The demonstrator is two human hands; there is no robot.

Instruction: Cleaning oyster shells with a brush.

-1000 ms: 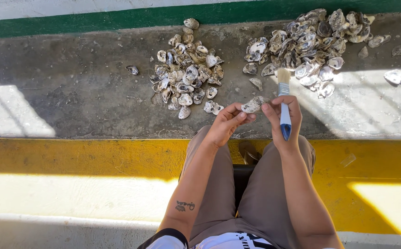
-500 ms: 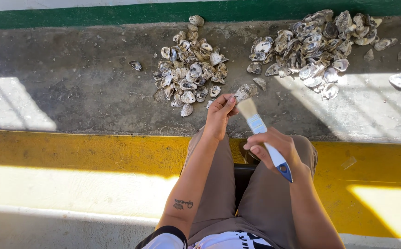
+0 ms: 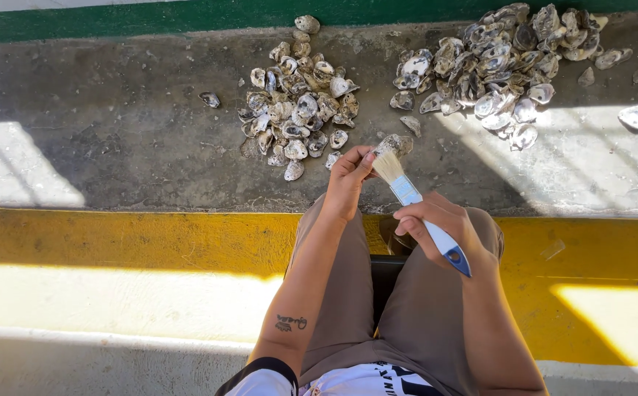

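Head view looks straight down on our lap and a concrete floor point(image 3: 114, 147). Our left hand point(image 3: 348, 176) pinches a single oyster shell point(image 3: 394, 144) between thumb and fingertips, held just above the floor at centre, a bit beyond our knees. Our right hand point(image 3: 444, 231) has its fingers wrapped around the white-and-blue handle of a small paintbrush point(image 3: 414, 202); the pale bristles touch the near side of the held shell. The brush runs diagonally from the shell down to the right.

Beyond the left hand lies a loose heap of small shells point(image 3: 297, 110), its near edge just beside our fingers. Far right sits a bigger heap of larger shells point(image 3: 502, 59), well apart from the hands. One lone shell point(image 3: 210, 99) lies left of the small heap, and another pale shell point(image 3: 634, 116) lies far right in sunlight. A green stripe point(image 3: 150, 18) borders the far edge; a yellow painted band point(image 3: 114, 242) crosses near us, under our legs. Nothing lies between the hands and the heaps.
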